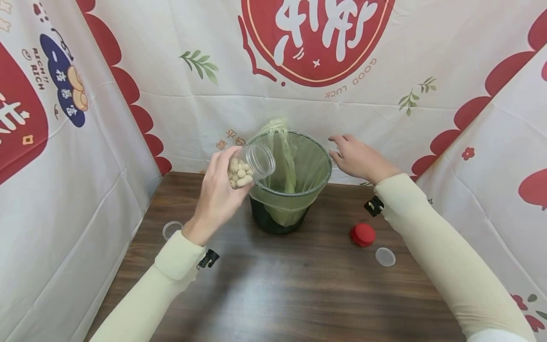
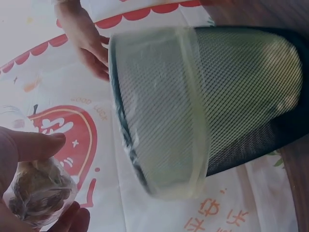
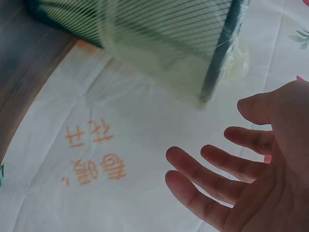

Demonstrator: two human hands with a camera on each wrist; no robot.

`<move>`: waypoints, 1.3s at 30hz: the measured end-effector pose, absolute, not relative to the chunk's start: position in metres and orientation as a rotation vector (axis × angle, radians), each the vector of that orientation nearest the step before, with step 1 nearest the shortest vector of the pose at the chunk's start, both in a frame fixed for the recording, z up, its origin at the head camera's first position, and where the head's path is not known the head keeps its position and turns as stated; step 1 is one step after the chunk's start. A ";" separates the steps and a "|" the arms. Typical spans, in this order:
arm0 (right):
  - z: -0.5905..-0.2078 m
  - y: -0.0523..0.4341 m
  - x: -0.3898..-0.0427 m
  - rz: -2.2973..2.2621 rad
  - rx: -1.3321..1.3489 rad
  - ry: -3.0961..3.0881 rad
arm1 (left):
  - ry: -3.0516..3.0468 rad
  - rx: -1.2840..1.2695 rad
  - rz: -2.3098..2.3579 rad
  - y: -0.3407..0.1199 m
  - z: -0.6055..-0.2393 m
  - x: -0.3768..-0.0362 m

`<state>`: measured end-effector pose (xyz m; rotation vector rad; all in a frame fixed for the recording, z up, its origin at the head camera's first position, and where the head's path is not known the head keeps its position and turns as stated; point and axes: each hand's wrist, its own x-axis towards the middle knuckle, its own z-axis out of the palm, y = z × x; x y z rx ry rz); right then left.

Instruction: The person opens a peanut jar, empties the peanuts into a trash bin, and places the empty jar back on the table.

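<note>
My left hand (image 1: 219, 192) grips a clear plastic jar (image 1: 262, 160), tilted with its uncapped mouth toward the bin. Inside the jar are several small, rounded beige pieces (image 1: 240, 175). In the left wrist view my thumb (image 2: 36, 145) and fingers wrap round the jar. A dark mesh waste bin (image 1: 261, 216) stands upright between my hands, lined with a pale yellow-green bag (image 1: 314, 156) folded over its rim. To the right of that rim, my right hand (image 1: 359, 157) hovers with fingers spread, loosely bent and holding nothing, as the right wrist view shows.
A red cap (image 1: 363, 234) and a translucent disc (image 1: 385, 257) lie on the brown wooden table (image 1: 295, 294) at the right. Partly behind my left wrist lies a clear round lid (image 1: 170, 229). Printed white cloth (image 1: 162, 109) hangs behind and on both sides.
</note>
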<state>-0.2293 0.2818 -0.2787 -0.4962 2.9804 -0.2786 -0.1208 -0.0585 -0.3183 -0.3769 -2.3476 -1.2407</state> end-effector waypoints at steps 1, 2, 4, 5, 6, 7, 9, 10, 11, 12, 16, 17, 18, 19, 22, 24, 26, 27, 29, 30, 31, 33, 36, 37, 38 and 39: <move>-0.278 0.279 -0.231 -0.283 -0.500 2.980 | -2.350 -0.378 -1.237 -0.060 -0.316 -0.124; -0.278 0.276 -0.232 -0.287 -0.500 2.979 | -2.355 -0.379 -1.231 -0.061 -0.314 -0.127; -0.278 0.271 -0.235 -0.303 -0.504 2.978 | -2.359 -0.385 -1.229 -0.063 -0.311 -0.134; -0.279 0.269 -0.236 -0.312 -0.509 2.976 | -2.364 -0.392 -1.227 -0.063 -0.309 -0.137; -0.280 0.267 -0.237 -0.322 -0.516 2.977 | -2.373 -0.397 -1.226 -0.064 -0.307 -0.139; -0.281 0.266 -0.238 -0.331 -0.519 2.976 | -2.382 -0.403 -1.226 -0.064 -0.306 -0.142; -0.285 0.264 -0.241 -0.351 -0.528 2.975 | -2.402 -0.414 -1.232 -0.064 -0.304 -0.147; -0.287 0.263 -0.242 -0.361 -0.531 2.976 | -2.413 -0.416 -1.233 -0.064 -0.303 -0.149; -0.290 0.263 -0.244 -0.370 -0.533 2.976 | -2.423 -0.419 -1.234 -0.063 -0.302 -0.151; -0.292 0.263 -0.245 -0.378 -0.531 2.977 | -2.432 -0.420 -1.241 -0.063 -0.302 -0.153; -0.301 0.262 -0.250 -0.415 -0.504 2.974 | -2.455 -0.431 -1.227 -0.061 -0.301 -0.163; -0.303 0.261 -0.251 -0.423 -0.495 2.973 | -2.459 -0.434 -1.225 -0.061 -0.301 -0.166; -0.305 0.261 -0.251 -0.434 -0.485 2.971 | -2.461 -0.438 -1.224 -0.061 -0.301 -0.169; -0.307 0.261 -0.252 -0.444 -0.476 2.970 | -2.462 -0.442 -1.218 -0.061 -0.301 -0.172; -0.312 0.259 -0.252 -0.464 -0.451 2.979 | -2.471 -0.447 -1.216 -0.059 -0.299 -0.180; -0.314 0.259 -0.252 -0.472 -0.441 2.983 | -2.484 -0.447 -1.215 -0.058 -0.297 -0.186; -0.315 0.259 -0.251 -0.469 -0.441 2.991 | -2.502 -0.448 -1.206 -0.057 -0.296 -0.192; -0.316 0.259 -0.251 -0.467 -0.443 2.993 | -2.507 -0.453 -1.199 -0.056 -0.295 -0.195; -0.317 0.258 -0.251 -0.465 -0.450 2.993 | -2.513 -0.459 -1.200 -0.055 -0.295 -0.201; -0.318 0.257 -0.251 -0.465 -0.453 2.993 | -2.512 -0.460 -1.203 -0.055 -0.294 -0.204; -0.318 0.257 -0.251 -0.465 -0.453 2.996 | -2.514 -0.457 -1.201 -0.055 -0.294 -0.206; -0.320 0.256 -0.250 -0.476 -0.453 2.997 | -2.513 -0.448 -1.228 -0.054 -0.294 -0.210; -0.322 0.256 -0.250 -0.520 -0.455 2.990 | -2.529 -0.414 -1.241 -0.051 -0.294 -0.214; -0.323 0.256 -0.250 -0.535 -0.459 2.989 | -2.530 -0.410 -1.256 -0.051 -0.294 -0.215; -0.324 0.257 -0.251 -0.551 -0.463 2.988 | -2.534 -0.404 -1.265 -0.050 -0.295 -0.216; -0.326 0.257 -0.251 -0.569 -0.464 2.986 | -2.538 -0.399 -1.267 -0.049 -0.296 -0.217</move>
